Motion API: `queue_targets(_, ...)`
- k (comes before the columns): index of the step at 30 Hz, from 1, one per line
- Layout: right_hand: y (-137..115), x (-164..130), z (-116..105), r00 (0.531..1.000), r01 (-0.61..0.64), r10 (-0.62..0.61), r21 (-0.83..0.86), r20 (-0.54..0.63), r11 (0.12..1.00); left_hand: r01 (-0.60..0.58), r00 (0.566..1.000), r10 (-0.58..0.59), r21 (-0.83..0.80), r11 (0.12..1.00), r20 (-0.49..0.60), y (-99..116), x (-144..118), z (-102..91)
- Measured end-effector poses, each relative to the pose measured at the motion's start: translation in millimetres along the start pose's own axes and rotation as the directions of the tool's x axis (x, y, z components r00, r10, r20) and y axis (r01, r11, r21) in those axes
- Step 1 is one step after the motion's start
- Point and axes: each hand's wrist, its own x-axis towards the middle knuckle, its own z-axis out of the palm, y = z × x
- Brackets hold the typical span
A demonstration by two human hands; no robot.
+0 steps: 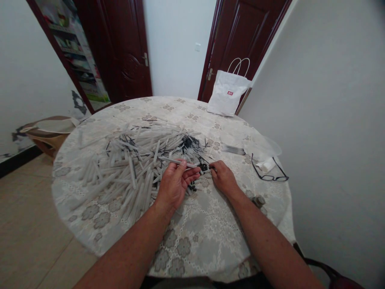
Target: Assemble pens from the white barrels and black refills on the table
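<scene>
My left hand [173, 184] pinches a slim translucent pen barrel [168, 159] between thumb and fingers, its other fingers curled loosely below. Just to the right, my right hand [224, 176] is closed in a pinch on a small dark piece [212, 167], too small to make out fully. The barrel's right end points towards that piece, with a short gap between. Small black parts [203, 166] lie between the hands. Left of and beyond my left hand spreads a large heap of similar barrels [135, 180], with thin black sticks [189, 141] piled on its right side.
Several assembled-looking pens [233, 149] lie in a row beyond my right hand. Glasses [272, 178] with a crumpled white paper [266, 165] sit at the right edge. A white paper bag [227, 94] stands at the back of the round table [186, 257]. A small dark object [258, 200] lies by my right forearm.
</scene>
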Motion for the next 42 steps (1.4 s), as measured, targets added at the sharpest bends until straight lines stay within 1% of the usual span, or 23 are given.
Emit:
queue_targets(6,-1,5,3,0.997,-0.049,0.049,0.006,-0.061,0.999,0.000,1.000,0.000,0.035,0.999,-0.003,0,-1,1.9)
queue_targets(10,-6,6,3,0.994,-0.078,0.077,-0.015,-0.072,0.997,0.004,1.000,-0.004,0.050,0.999,-0.010,0,-2,2.9)
queue_targets(13,-7,4,1,0.997,-0.063,0.061,-0.020,-0.056,0.998,0.008,1.000,-0.007,0.060,0.998,-0.017,-1,-1,1.7)
queue_targets(16,-7,3,0,0.999,-0.035,0.035,-0.025,-0.016,0.999,0.006,1.000,-0.004,0.071,0.997,-0.027,-3,1,-0.1)
queue_targets(19,-7,3,-1,0.999,-0.043,0.043,-0.011,0.001,0.999,0.000,1.000,0.002,0.079,0.997,-0.023,-4,2,-1.5)
queue_targets(22,-10,4,-7,0.997,-0.061,0.064,0.069,-0.044,0.996,-0.001,1.000,0.004,0.100,0.995,-0.030,-5,2,-1.7)
queue_targets(25,-17,-1,-19,0.989,-0.067,0.096,0.244,-0.109,0.967,0.014,0.999,-0.009,0.127,0.992,-0.037,-5,2,-1.0)
queue_targets(29,-35,-13,-38,0.983,-0.062,0.139,0.499,-0.118,0.864,0.024,0.999,-0.020,0.130,0.991,-0.027,-6,1,0.0)
queue_targets(32,-49,-20,-46,0.988,-0.050,0.130,0.613,-0.088,0.788,0.034,0.999,-0.031,0.136,0.990,-0.022,-8,0,0.2)
queue_targets(34,-55,-23,-50,0.993,-0.036,0.100,0.637,-0.064,0.770,0.052,0.999,-0.050,0.142,0.988,-0.018,-11,0,0.4)
queue_targets(36,-58,-24,-53,0.996,-0.017,0.071,0.633,-0.060,0.774,0.076,0.997,-0.076,0.145,0.986,-0.006,-13,0,0.9)
queue_targets(39,-59,-25,-55,0.996,0.005,0.049,0.615,-0.071,0.789,0.094,0.995,-0.098,0.148,0.985,0.021,-16,0,1.7)
queue_targets(42,-58,-25,-57,0.997,0.017,0.028,0.611,-0.065,0.791,0.090,0.995,-0.096,0.155,0.984,0.035,-19,-1,1.2)
